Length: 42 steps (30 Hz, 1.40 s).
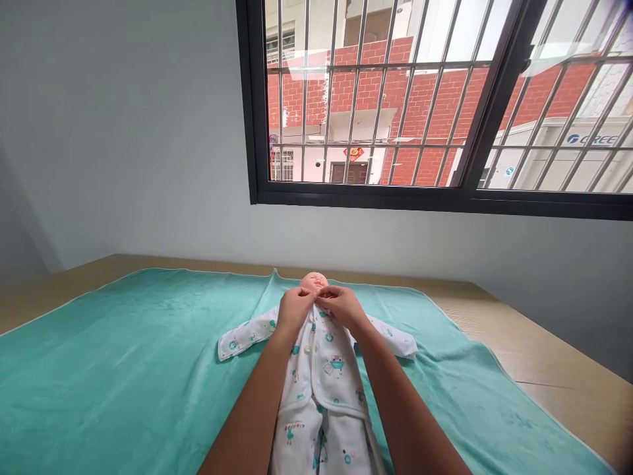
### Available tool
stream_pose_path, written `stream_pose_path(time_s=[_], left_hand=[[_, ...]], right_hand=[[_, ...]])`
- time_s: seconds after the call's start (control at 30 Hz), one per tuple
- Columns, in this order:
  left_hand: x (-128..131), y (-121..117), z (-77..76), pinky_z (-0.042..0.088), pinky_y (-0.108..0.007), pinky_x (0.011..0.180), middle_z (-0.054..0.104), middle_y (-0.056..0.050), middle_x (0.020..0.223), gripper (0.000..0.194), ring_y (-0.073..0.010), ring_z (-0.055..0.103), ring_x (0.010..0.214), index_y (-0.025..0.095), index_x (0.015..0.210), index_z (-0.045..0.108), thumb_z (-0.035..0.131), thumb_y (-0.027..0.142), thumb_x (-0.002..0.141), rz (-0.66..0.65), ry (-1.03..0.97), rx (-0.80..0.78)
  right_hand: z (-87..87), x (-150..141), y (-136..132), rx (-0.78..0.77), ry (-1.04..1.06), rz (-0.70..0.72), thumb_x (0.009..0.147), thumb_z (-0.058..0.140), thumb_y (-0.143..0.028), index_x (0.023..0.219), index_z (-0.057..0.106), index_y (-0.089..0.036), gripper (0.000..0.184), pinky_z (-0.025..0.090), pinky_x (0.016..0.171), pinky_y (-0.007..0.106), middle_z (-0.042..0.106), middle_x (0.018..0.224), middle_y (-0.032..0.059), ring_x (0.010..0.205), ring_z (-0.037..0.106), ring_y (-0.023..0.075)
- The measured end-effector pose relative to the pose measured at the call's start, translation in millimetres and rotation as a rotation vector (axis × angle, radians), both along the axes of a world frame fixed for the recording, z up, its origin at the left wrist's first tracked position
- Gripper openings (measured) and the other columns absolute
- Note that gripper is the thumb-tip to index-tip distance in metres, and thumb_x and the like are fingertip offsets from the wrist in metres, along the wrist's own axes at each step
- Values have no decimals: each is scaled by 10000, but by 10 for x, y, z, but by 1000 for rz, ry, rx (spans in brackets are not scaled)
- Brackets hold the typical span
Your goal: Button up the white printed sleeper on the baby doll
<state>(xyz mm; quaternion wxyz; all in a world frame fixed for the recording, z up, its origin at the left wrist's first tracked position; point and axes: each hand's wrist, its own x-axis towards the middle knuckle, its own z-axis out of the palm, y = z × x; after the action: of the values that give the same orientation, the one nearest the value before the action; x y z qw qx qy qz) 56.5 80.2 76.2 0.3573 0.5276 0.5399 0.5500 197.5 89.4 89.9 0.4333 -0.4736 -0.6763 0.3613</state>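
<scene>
Both hands, left hand point(295, 309) and right hand point(341, 303), fingers pinched nearly closed at jacket point(336, 363) collar, just below doll point(314, 281) face; doll lying on green blanket point(148, 369).

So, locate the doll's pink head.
In the head view, the doll's pink head is mid-picture, just beyond the bare left hand and bare right hand, below the black-framed window.

Before you on the green blanket point(148, 369), doll point(314, 280) supine, head at the far end, white printed jacket point(336, 369) on it, sleeves spread sideways on the blanket, matching trousers point(297, 442) nearest you, below the jacket hem.
</scene>
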Motion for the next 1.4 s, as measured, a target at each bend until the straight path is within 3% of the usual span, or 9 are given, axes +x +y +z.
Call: stream_pose_path(time_s=[0.23,0.43,0.57,0.73,0.93,1.1,1.4], left_hand=[[45,-17,29,419,-250,637,731,-56,737,94,-167,627,703,167,671,713,631,206,696,80,159,10],[76,-57,63,402,-254,637,723,-50,731,79,-163,611,689,176,652,686,618,151,685,112,204,19],[69,-37,27,421,-258,666,723,-51,750,55,-169,618,712,175,688,690,644,153,669,107,163,27],[61,-23,-15,458,-275,690,742,-66,795,104,-185,649,737,162,738,732,662,197,669,26,43,35],[70,-68,16,497,-287,765,752,-75,890,216,-187,673,822,148,855,725,618,122,670,-43,-132,41],[72,-99,46,491,-298,834,735,-76,935,256,-184,664,897,149,908,698,602,75,683,-88,-209,39],[56,-106,37,499,-257,732,656,-17,793,368,-123,621,716,150,1076,575,599,92,714,-116,-237,10]], right_hand=[[-112,-96,57,70,-83,-72,641,650,-253,706,641,-192,90,383,617,229,639,721,-11,692,554,149],[-162,-43,92,3,-46,-2,624,659,-219,799,677,-176,181,433,660,232,697,787,17,749,617,163],[-206,-10,85,-87,107,49,618,673,-228,840,689,-165,231,434,619,221,699,804,26,717,609,150],[-227,-15,66,-185,293,8,619,623,-213,785,663,-164,178,351,493,196,621,672,-12,539,483,87],[-204,-32,63,-178,293,-20,614,587,-191,781,655,-169,181,310,463,192,561,617,-32,503,423,75],[-207,-32,83,-173,284,-26,682,601,-291,763,656,-173,154,306,458,192,500,573,-44,498,407,79],[-253,-63,153,-173,281,-97,632,621,-246,787,640,-160,178,315,451,188,540,598,-31,517,454,86]])
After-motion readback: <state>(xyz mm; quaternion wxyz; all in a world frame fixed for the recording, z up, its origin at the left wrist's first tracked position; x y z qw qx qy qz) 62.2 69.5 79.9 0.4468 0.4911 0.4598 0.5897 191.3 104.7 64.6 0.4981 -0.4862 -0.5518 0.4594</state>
